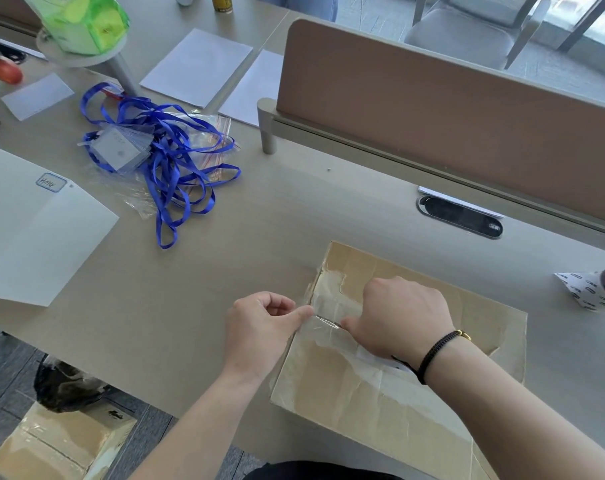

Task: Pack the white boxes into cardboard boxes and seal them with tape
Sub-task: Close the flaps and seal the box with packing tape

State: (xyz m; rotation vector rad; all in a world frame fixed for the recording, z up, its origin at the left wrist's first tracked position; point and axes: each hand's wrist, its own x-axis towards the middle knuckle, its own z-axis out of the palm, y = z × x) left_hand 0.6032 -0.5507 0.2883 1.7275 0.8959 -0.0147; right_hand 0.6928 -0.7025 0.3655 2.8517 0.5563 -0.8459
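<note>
Head view: at the desk's (197, 306) near edge a cardboard box (380, 386) lies flaps shut. Left hand (263, 330) pinches clear tape (323, 322) at its left edge; right hand (401, 317) fisted, pressing the tape onto the lid. Farther left, blue lanyards (166, 150).

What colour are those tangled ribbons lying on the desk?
The lanyards are bright blue, seen clearly in the head view.
</note>
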